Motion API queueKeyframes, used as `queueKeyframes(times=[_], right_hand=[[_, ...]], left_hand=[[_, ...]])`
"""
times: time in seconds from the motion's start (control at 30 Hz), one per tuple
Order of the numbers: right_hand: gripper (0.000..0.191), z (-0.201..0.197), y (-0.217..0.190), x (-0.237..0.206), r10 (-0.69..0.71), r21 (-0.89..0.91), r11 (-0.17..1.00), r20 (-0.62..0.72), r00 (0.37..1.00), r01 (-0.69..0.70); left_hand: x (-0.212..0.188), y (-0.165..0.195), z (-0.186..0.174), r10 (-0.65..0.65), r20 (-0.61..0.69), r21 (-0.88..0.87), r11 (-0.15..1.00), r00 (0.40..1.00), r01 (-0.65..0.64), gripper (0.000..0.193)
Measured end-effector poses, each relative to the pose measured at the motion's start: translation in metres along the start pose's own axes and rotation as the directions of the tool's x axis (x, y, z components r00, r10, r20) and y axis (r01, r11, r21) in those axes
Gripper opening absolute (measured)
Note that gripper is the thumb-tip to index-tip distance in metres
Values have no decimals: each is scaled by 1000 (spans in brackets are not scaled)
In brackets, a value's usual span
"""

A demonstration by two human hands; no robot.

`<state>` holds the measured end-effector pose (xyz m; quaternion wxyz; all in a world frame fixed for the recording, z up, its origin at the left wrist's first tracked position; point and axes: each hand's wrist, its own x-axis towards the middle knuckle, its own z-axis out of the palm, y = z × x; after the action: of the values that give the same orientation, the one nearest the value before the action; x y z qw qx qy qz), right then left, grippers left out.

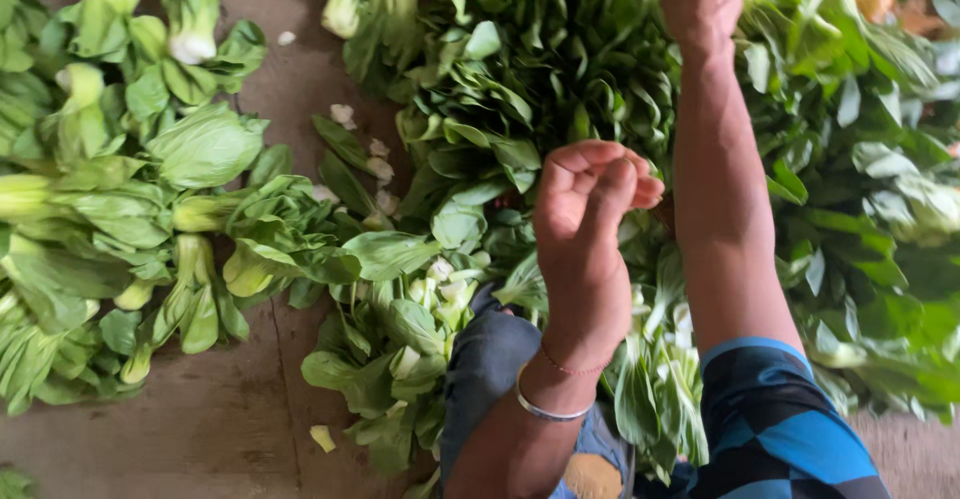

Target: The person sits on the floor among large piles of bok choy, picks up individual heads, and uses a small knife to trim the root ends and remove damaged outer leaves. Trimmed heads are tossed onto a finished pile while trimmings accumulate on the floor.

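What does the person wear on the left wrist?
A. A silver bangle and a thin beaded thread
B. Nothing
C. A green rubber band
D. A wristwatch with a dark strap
A: a silver bangle circles the wrist below the left hand, with a thin beaded thread just above it.

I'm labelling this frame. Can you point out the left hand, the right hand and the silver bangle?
left hand [590, 209]: head view, on the curled knuckles.
right hand [705, 4]: head view, back of the hand.
silver bangle [545, 411]: head view, band on left wrist.
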<state>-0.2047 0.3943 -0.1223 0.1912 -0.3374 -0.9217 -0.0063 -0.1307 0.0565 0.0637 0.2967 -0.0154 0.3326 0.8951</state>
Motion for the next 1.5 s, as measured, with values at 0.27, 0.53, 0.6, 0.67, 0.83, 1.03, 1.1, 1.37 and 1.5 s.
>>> queueKeyframes(times=[0.27,0.53,0.6,0.67,0.83,1.03,1.1,1.37,1.5], right_hand=[[84,7,-4,30,262,-321,937,382,886,-138],[94,31,9,26,288,-335,925,318,903,-177],[95,29,11,23,287,-290,937,332,899,-192],[96,27,14,18,291,-207,951,359,887,-228],[97,11,26,-1,248,-72,969,327,912,-237],[106,-15,57,-55,88,182,980,-3,996,-86],[104,-31,70,-81,50,298,954,-68,996,-28],[96,-150,98,-220,67,641,762,-221,973,93],[104,-243,104,-293,191,834,547,-216,958,79]], left_hand=[[20,-12,3,157,-11,270,951,988,-148,24],[30,-25,11,18,9,331,943,1000,-20,29],[26,-27,14,-7,26,358,934,1000,-3,31],[24,-27,16,-25,52,355,935,998,5,33],[20,-21,16,43,46,409,911,998,-58,32],[9,-16,20,127,60,370,918,990,-140,28],[2,-15,20,125,73,304,942,989,-142,26],[-37,3,23,187,134,292,931,973,-219,24],[-75,0,35,146,398,606,700,906,-379,41]])
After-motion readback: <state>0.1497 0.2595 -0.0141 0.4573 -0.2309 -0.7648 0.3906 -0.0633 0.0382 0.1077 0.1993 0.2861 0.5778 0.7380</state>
